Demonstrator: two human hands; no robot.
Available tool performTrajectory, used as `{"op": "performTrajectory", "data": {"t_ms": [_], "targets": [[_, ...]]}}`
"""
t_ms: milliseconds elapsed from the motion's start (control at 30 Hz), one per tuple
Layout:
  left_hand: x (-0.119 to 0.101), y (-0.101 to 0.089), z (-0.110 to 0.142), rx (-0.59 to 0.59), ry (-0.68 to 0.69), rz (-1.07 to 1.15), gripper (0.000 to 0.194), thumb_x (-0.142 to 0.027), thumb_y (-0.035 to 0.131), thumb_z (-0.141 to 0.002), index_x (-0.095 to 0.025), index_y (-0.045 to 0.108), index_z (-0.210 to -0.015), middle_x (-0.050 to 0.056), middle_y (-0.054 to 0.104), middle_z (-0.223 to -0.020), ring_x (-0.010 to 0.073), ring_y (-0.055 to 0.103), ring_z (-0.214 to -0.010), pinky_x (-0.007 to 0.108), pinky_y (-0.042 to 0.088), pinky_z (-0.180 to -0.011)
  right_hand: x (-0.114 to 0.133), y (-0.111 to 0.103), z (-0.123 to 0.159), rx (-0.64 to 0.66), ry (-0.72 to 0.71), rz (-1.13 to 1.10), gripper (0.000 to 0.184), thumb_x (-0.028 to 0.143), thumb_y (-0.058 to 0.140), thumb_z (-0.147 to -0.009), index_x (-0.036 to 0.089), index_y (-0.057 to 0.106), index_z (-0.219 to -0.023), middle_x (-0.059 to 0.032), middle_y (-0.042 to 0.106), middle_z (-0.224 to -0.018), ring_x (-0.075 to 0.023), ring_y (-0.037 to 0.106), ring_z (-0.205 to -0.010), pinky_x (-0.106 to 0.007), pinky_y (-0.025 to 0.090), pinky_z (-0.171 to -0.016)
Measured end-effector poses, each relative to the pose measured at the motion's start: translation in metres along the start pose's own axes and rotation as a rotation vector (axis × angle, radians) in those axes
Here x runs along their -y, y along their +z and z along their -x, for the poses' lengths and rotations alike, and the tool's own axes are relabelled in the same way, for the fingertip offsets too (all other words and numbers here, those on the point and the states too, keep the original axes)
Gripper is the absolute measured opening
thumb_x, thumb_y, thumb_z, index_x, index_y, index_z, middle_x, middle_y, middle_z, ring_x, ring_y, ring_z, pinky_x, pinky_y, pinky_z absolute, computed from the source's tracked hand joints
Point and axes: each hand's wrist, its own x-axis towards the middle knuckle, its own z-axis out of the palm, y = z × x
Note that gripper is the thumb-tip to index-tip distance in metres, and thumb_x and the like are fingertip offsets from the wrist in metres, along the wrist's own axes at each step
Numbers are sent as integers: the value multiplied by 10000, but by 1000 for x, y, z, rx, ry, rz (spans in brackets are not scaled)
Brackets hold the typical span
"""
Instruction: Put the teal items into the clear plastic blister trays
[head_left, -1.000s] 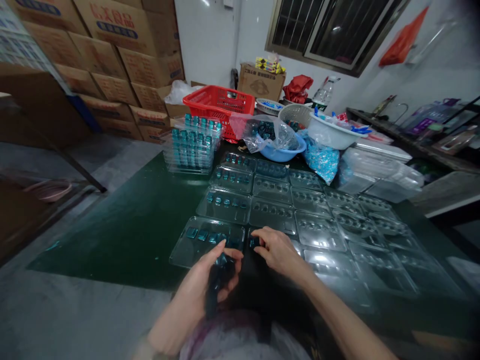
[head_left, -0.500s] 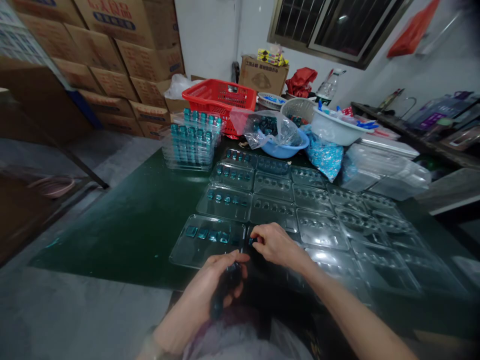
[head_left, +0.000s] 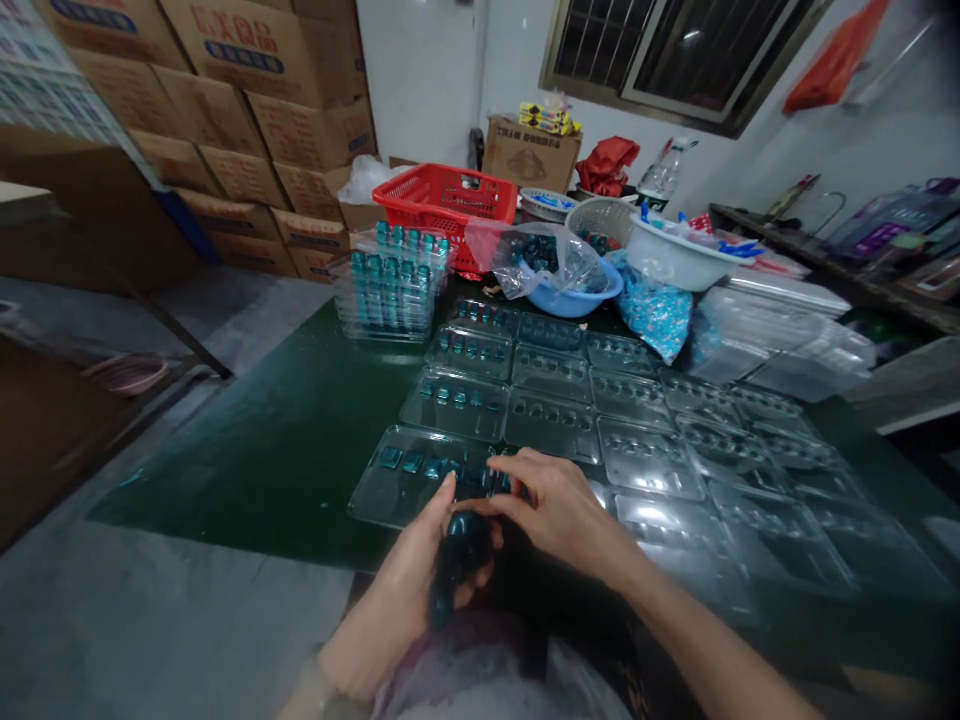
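Note:
My left hand point(head_left: 409, 580) is cupped palm up around several dark teal glossy pieces point(head_left: 461, 545), low in front of the nearest trays. Just to its right, my right hand point(head_left: 562, 505) has its index finger stretched out and its thumb apart, with the thumb close to the left hand's pieces. Between that finger and thumb a teal piece shows, apparently lying in the tray below. The nearest clear plastic tray point(head_left: 379, 495) has a row of teal square pieces point(head_left: 411, 461) in its hollows; its right end is partly covered by my hands.
More clear trays point(head_left: 649, 460) lie in rows across the dark green table point(head_left: 247, 450). Stacked filled trays point(head_left: 390, 300) stand at the back left, near a red basket point(head_left: 442, 200). A blue bowl point(head_left: 574, 300), a white basin point(head_left: 675, 255) and stacked clear containers point(head_left: 780, 330) line the back.
My right hand has opened from a pinch over the second tray and shifted towards my left hand. The left thumb has lifted, uncovering more pieces. The view has shifted slightly.

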Motion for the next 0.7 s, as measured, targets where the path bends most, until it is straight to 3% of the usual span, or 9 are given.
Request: {"op": "performTrajectory", "data": {"t_ms": [167, 300, 433, 533, 700], "targets": [[3, 7, 0, -85, 44, 8, 462, -577, 431, -692, -137, 571, -695, 26, 543, -502, 119, 515, -402, 174, 305, -311, 20, -2, 7, 85, -117, -124, 190, 190, 562, -721, 250, 595, -898, 31, 534, -737, -96, 483, -657, -197, 310, -572], [4, 8, 2, -16, 23, -62, 479, -569, 387, -721, -127, 562, -657, 45, 546, -506, 113, 508, -412, 170, 291, -321, 13, 7, 3, 65, -78, -193, 105, 165, 529, -725, 203, 603, -788, 31, 525, -676, -89, 463, -613, -201, 305, -555], [2, 4, 3, -8, 172, -263, 336, -447, 454, -750, -134, 567, -705, 5, 510, -463, 55, 399, -344, 156, 253, -319, 3, 13, 4, -1, 32, -291, 105, 171, 518, -725, 195, 596, -790, 26, 539, -667, -93, 464, -605, -203, 315, -546], [1, 1, 2, -96, 275, -382, 237, -374, 539, -719, -149, 569, -789, -27, 487, -471, 39, 362, -353, 144, 244, -325, 1, 16, 7, -7, 78, -354, 124, 202, 492, -751, 201, 603, -807, 23, 550, -659, -91, 466, -581, -202, 319, -524], [4, -1, 0, -244, 376, -513, 321, -381, 547, -707, -158, 572, -937, -27, 496, -487, 60, 395, -383, 162, 270, -346, 3, 20, 11, 9, 108, -522, 163, 184, 434, -787, 180, 597, -790, 19, 576, -661, -82, 485, -572, -186, 337, -509]]}}
